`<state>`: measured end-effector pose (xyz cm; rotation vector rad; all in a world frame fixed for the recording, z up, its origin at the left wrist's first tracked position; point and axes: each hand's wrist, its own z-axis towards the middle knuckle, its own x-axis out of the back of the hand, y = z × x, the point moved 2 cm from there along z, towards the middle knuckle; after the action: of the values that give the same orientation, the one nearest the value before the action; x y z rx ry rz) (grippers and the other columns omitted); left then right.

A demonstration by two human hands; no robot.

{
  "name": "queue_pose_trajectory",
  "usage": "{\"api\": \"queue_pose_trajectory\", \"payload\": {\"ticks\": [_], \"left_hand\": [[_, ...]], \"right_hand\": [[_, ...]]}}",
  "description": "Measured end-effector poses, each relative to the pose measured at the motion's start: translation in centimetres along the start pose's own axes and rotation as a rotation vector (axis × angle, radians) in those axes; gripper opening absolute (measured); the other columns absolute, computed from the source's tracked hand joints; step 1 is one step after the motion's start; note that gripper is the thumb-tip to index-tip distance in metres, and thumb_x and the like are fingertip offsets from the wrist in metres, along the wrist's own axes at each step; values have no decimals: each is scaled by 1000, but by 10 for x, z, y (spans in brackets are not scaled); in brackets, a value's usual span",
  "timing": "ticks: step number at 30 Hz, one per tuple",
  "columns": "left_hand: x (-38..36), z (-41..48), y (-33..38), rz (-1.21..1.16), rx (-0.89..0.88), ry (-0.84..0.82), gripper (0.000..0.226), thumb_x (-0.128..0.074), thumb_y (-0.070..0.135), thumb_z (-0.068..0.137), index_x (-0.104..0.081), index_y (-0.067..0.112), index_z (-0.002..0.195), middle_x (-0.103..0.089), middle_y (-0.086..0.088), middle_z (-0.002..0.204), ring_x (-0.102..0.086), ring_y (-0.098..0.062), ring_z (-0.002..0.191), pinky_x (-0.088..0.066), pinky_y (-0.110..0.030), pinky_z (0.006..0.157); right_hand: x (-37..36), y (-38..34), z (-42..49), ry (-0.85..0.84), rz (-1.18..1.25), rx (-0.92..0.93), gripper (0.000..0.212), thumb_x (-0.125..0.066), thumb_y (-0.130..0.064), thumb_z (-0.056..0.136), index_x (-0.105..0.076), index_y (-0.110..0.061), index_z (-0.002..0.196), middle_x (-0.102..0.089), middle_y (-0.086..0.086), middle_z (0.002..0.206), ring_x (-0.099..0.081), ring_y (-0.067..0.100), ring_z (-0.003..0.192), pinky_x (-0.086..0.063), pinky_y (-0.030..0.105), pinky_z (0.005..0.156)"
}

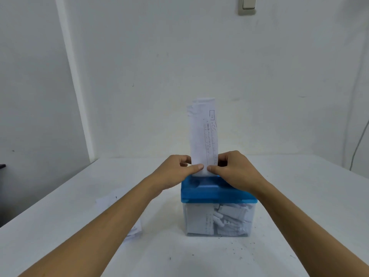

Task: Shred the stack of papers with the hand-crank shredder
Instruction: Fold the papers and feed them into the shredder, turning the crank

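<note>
A hand-crank shredder with a blue lid and a clear bin stands mid-table; paper strips fill the bin. A folded strip of printed paper stands upright over the lid's slot. My left hand pinches its lower left edge between thumb and fingers. My right hand pinches the lower right edge the same way. Both thumbs nearly meet across the paper's front. The crank is not visible. More white papers lie on the table to the left, partly hidden by my left forearm.
The white table runs to a white wall at the back. Dark specks dot the tabletop in front of the shredder. A cable hangs at the far right and a light switch sits high on the wall.
</note>
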<state>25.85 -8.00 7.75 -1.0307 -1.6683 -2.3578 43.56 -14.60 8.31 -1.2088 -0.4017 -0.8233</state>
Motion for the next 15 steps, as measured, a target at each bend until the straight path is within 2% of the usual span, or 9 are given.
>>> {"api": "queue_pose_trajectory", "payload": {"ticks": [3, 6, 8, 10, 12, 14, 15], "left_hand": [[-16, -5, -6, -119, -16, 37, 20, -66, 40, 95, -70, 32, 113, -72, 14, 109, -67, -7, 101, -55, -26, 93], [-25, -9, -8, -150, -44, 101, 8, -63, 39, 97, -68, 37, 103, -70, 22, 100, -66, 0, 91, -52, -11, 76], [-25, -9, -8, -170, -47, 114, 5, -63, 39, 98, -67, 37, 99, -69, 24, 97, -65, 2, 89, -48, -7, 68], [-24, -10, -10, -186, -50, 111, 6, -63, 38, 98, -66, 36, 103, -67, 25, 99, -63, 3, 91, -47, -5, 68], [-26, -9, -10, -205, -61, 104, 12, -63, 36, 98, -66, 34, 109, -66, 24, 104, -62, 2, 95, -49, -8, 75], [-27, -8, -11, -228, -54, 105, 16, -63, 34, 98, -67, 32, 114, -67, 20, 110, -62, -1, 100, -49, -14, 84], [-27, -8, -12, -236, -49, 107, 16, -63, 34, 98, -67, 33, 114, -67, 19, 111, -62, -2, 101, -49, -15, 85]], "right_hand": [[1, -1, -2, 8, -7, 4, 24, -63, -36, 94, -71, -25, 114, -72, -12, 104, -68, 10, 84, -59, 30, 79], [2, -3, -3, 25, -17, 40, 15, -63, -41, 94, -67, -29, 102, -67, -17, 94, -65, 9, 83, -51, 19, 69], [11, -3, -7, 118, 18, 64, 17, -63, -40, 94, -58, -32, 108, -59, -17, 100, -62, 5, 88, -44, 13, 67], [27, 5, -19, 245, 44, 100, 28, -62, -27, 95, -53, -34, 121, -53, -14, 112, -59, 3, 98, -45, 14, 75], [44, 22, -37, 313, -57, 137, 47, -56, -5, 94, -47, -33, 131, -49, -12, 123, -54, 4, 107, -48, 19, 88], [51, 42, -54, 261, -222, 112, 68, -51, 7, 89, -37, -35, 141, -42, -13, 139, -46, 1, 118, -45, 25, 103], [50, 52, -61, 200, -295, 97, 77, -49, 10, 86, -30, -37, 145, -37, -14, 147, -41, 2, 126, -38, 25, 110]]}}
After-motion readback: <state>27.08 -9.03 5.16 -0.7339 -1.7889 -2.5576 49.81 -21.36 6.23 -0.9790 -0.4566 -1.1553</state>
